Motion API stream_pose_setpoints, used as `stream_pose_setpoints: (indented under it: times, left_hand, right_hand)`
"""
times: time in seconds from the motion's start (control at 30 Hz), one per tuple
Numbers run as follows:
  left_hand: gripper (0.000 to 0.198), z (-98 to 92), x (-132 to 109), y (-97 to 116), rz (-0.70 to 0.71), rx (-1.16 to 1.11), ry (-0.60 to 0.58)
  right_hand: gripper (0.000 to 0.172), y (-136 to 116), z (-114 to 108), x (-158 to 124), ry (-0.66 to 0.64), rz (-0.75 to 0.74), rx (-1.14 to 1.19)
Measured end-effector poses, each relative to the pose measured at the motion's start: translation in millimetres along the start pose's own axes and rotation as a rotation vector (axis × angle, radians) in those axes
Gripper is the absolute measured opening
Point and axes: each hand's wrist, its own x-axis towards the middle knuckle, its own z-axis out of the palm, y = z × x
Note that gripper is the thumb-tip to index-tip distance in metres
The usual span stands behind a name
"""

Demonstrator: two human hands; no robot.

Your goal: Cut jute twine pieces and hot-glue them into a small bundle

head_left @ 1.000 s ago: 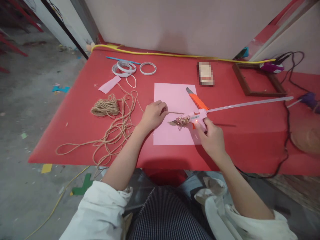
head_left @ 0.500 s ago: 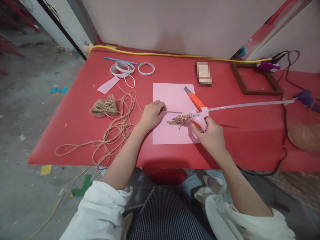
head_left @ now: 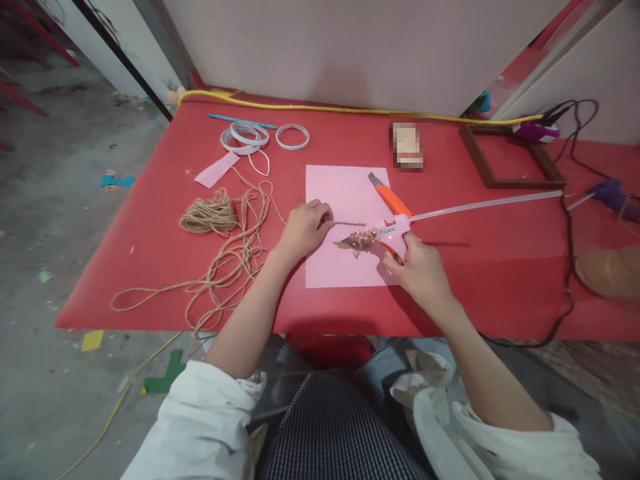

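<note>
My left hand [head_left: 306,230] is closed on the end of a brown twine [head_left: 347,224], which sticks out to the right over a pink paper sheet [head_left: 330,270]. In my right hand [head_left: 423,270] is a pink glue gun [head_left: 397,235], tilted with its nozzle to the left and a small light glowing on its body. Residue-like brown and pinkish bits crust the front of the gun, hiding most of the nozzle. A long clear glue stick [head_left: 485,204] runs out of its back. An orange utility knife [head_left: 390,199] lies on the sheet just behind the gun.
To the left lie a twine bundle [head_left: 207,215] and loose tangled strands. White tape rings [head_left: 293,137], a blue pencil-like stick [head_left: 225,120] and a pink paper strip [head_left: 217,170] are at the back left. A brown frame [head_left: 525,183] and a black cord [head_left: 569,267] lie to the right.
My right hand has shifted the glue gun slightly left, and the glue stick has moved left with it. My left hand stays in place on the twine.
</note>
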Motion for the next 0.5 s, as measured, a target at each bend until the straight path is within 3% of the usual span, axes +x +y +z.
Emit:
stream_pose_setpoints:
  times: [0.5]
  left_hand:
    - [0.006, 0.5, 0.3, -0.4, 0.0, 0.005, -0.002]
  right_hand:
    - [0.021, 1.4, -6.6, -3.2, -0.058, -0.041, -0.141]
